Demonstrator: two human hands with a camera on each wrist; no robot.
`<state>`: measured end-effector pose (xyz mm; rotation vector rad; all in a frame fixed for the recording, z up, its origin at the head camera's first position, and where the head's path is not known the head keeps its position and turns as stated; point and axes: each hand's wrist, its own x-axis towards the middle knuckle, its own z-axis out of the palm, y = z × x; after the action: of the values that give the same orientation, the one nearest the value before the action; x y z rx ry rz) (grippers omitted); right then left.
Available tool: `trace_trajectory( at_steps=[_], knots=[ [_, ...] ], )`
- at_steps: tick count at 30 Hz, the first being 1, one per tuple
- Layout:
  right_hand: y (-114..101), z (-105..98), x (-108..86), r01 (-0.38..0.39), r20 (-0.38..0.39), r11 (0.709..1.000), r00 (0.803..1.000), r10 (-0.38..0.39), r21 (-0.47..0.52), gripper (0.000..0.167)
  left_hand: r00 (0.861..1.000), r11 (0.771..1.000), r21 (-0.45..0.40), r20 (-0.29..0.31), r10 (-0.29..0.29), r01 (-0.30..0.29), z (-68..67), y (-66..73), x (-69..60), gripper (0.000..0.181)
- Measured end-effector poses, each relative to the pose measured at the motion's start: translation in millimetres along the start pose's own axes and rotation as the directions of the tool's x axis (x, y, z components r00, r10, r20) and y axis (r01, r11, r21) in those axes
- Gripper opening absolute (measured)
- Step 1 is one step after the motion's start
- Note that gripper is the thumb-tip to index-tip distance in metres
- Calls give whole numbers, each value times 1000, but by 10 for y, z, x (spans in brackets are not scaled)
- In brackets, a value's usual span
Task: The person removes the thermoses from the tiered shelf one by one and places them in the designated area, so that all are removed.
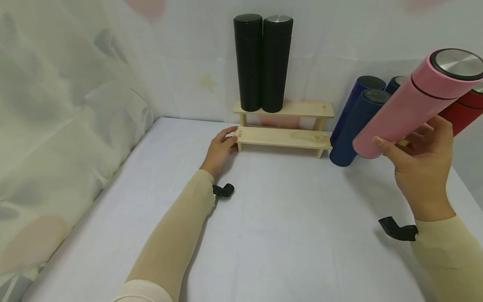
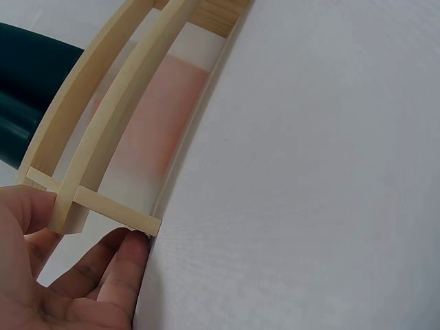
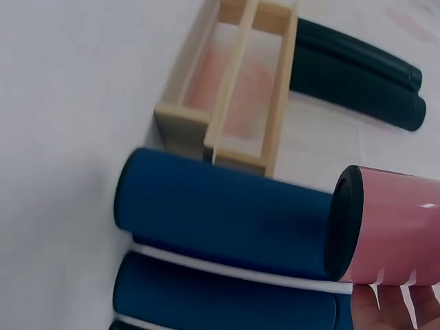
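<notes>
In the head view a pink bottle (image 1: 419, 102) tilts in the air, gripped by my right hand (image 1: 426, 167); the right wrist view shows its dark base (image 3: 345, 223) above the blue bottles (image 3: 220, 210). My left hand (image 1: 220, 151) holds the left end of the two-tier wooden rack (image 1: 283, 137). In the left wrist view, the thumb of that hand (image 2: 75, 275) lies on the lower shelf's end and its fingers are by the leg. Two black bottles (image 1: 247, 63) (image 1: 277, 63) stand side by side on the upper shelf, toward its left.
Several blue bottles (image 1: 356, 126) stand right of the rack, close to its end. A red bottle (image 1: 462, 111) is behind my right hand. Patterned cloth (image 1: 56, 126) hangs at the left and back of the white table (image 1: 271, 235).
</notes>
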<state>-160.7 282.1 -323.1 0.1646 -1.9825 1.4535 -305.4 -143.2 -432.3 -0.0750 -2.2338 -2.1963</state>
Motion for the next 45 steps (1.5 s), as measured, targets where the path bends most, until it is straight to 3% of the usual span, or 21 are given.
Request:
trace_trajectory(
  at_steps=[5, 7, 15, 24, 33, 45],
  knots=[
    [-8, -84, 59, -19, -60, 1000, 998, 20, 17, 81, 1000, 1000, -8, 4, -2, 2, -10, -1, 0, 43],
    [-22, -110, 68, -32, -78, 997, 997, 27, -66, 80, 1000, 1000, -5, 7, 0, 0, -11, 1, -2, 43],
    [-36, -130, 73, -196, -157, 970, 972, 173, -147, 73, 1000, 1000, -18, 1, 2, -2, -13, -11, 27, 42],
    [287, -138, 115, -266, -170, 948, 956, 237, -177, 71, 1000, 1000, -18, 4, 1, -1, -20, 7, 16, 42],
    [582, -191, 135, -349, -108, 926, 936, 337, -141, 71, 1000, 1000, -25, 7, 3, -3, -30, 2, 16, 42],
    [803, -227, 86, -376, -17, 913, 925, 379, -155, 74, 1000, 1000, -23, 10, -1, 2, -6, -10, 8, 41]
  ],
)
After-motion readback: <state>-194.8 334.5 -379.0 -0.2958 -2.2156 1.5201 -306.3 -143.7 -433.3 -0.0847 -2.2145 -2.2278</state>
